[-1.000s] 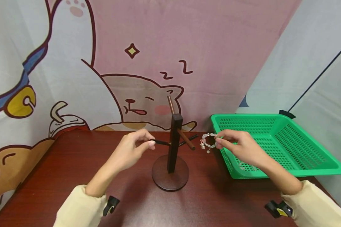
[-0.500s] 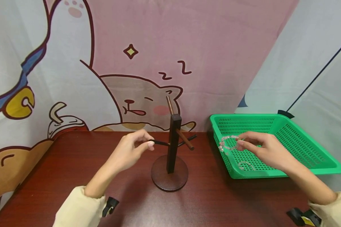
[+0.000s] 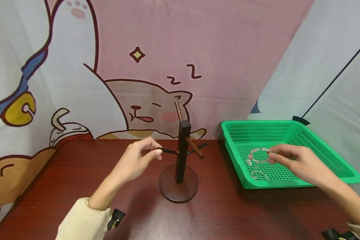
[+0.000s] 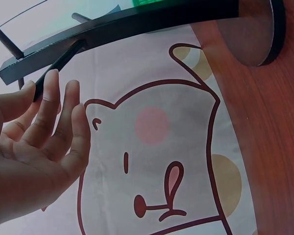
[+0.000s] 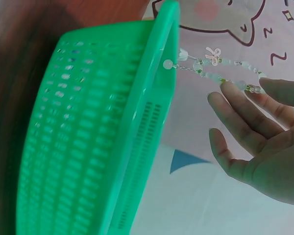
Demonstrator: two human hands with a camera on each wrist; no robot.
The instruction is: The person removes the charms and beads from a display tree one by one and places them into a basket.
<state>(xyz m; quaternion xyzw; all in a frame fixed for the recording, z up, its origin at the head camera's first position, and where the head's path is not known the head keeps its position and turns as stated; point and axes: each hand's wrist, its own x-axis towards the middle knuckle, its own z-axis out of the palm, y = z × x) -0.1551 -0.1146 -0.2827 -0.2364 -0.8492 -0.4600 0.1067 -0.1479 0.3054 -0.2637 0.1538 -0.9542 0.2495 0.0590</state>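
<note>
A dark wooden stand (image 3: 183,150) with several pegs rises from a round base on the table. My left hand (image 3: 138,159) pinches the end of its left black peg (image 3: 169,151), between thumb and fingers, as the left wrist view also shows. Over the green basket (image 3: 232,156), my right hand (image 3: 298,163) pinches a beaded bracelet (image 3: 259,150) by its right side. In the right wrist view that bracelet (image 5: 225,62) has pale and green beads, a bow charm and a dangling bead. Another pale bracelet (image 3: 260,172) lies inside the basket near its front left corner.
The basket stands at the right of the reddish-brown table (image 3: 132,213), against a cartoon-printed cloth backdrop (image 3: 228,60). Brown pegs (image 3: 195,146) jut from the stand toward the front right and up at the back.
My right hand has moved right with the bracelet, from beside the stand to above the basket. The left hand stays on the peg.
</note>
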